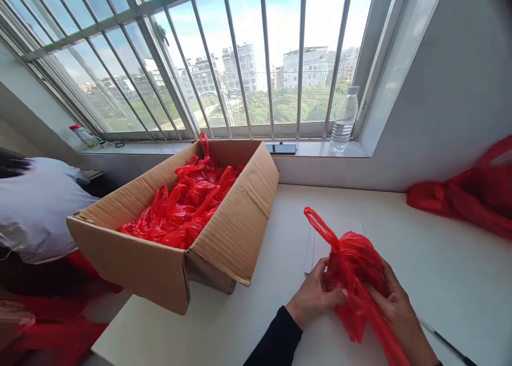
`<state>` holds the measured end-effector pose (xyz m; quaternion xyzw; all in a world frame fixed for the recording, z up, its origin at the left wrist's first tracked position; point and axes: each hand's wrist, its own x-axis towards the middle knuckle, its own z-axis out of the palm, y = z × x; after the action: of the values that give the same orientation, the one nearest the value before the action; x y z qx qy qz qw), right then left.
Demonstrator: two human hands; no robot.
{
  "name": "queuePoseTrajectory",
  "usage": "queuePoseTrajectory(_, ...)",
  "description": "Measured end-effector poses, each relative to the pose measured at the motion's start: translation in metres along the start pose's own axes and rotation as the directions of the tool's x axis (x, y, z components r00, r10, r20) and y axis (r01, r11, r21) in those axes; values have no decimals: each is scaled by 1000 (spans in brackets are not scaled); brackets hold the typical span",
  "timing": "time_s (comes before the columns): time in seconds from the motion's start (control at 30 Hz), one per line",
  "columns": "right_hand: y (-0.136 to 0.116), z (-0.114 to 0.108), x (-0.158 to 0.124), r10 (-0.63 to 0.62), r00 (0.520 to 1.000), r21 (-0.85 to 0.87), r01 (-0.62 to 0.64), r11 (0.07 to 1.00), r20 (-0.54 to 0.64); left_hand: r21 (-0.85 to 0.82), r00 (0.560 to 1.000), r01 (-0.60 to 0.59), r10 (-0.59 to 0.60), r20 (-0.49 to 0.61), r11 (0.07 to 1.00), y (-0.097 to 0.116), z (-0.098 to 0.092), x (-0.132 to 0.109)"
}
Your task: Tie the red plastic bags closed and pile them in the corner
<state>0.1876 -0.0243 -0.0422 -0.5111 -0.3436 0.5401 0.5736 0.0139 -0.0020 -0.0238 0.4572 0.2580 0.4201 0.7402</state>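
A red plastic bag [356, 254], bunched up around contents I cannot see, is held between both hands just above the white table. One looped handle sticks up at its upper left, and another strip trails down toward the lower right. My left hand [318, 299] grips the bag's left side, thumb across the front. On the right side, my right hand [394, 307] closes around it with the thumb pressed on the plastic. To the left stands an open cardboard box [232, 222] with several knotted red plastic bags [188, 195] inside.
The white table [248, 323] runs under a barred window. A pen-like stick [448, 344] lies near my right wrist. More red plastic [464, 195] sits at the far right. The sill holds a water bottle [344, 121] and a phone [281, 149]. Another person [40, 206] is at left.
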Motion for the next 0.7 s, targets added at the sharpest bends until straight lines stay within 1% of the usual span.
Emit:
queuePoseTrajectory(0.07, 8, -5, 5, -3, 1000, 14, 3, 1000, 0, 19, 998, -31, 31, 48, 999, 2, 2, -1)
queuePoseTrajectory(0.13, 14, -6, 7, 2, 1000, 18, -2, 1000, 25, 42, 996, -55, 52, 72, 998, 4, 2, -1)
queuePoseTrajectory(0.23, 18, -4, 6, -24, 997, -11, 25, 1000, 71, 105, 997, -69, 66, 38, 992, 4, -1, -1)
queuePoseTrajectory(0.3, 18, -1, 4, -74, 996, -41, 75, 996, 47, 177, 995, -78, 88, -52, 981, 3, -5, -4)
queuePoseTrajectory(0.33, 17, 1, 3, -100, 995, -61, 101, 993, 18, 221, 987, -81, 109, -121, 972, 4, -6, -6)
queuePoseTrajectory(0.4, 13, 6, -1, -143, 989, -112, 137, 984, -39, 314, 944, -77, 170, -282, 946, 6, -6, -13)
queuePoseTrajectory(0.43, 12, 8, -3, -152, 987, -133, 144, 981, -55, 356, 916, -68, 199, -347, 932, 8, -4, -17)
queuePoseTrajectory(0.47, 10, 10, -5, -156, 986, -147, 145, 978, -61, 389, 896, -55, 218, -386, 919, 10, -1, -21)
queuePoseTrajectory(0.5, 9, 12, -7, -157, 986, -150, 147, 978, -58, 415, 890, -41, 222, -399, 909, 13, 3, -23)
queuePoseTrajectory(0.57, 10, 15, -10, -184, 982, -136, 177, 975, -40, 446, 908, -8, 194, -371, 895, 18, 13, -26)
queuePoseTrajectory(0.63, 12, 16, -11, -239, 970, -136, 234, 963, -29, 464, 925, 13, 165, -342, 886, 21, 25, -23)
queuePoseTrajectory(0.7, 14, 15, -12, -280, 960, -158, 272, 949, -32, 475, 924, 13, 171, -342, 880, 24, 36, -17)
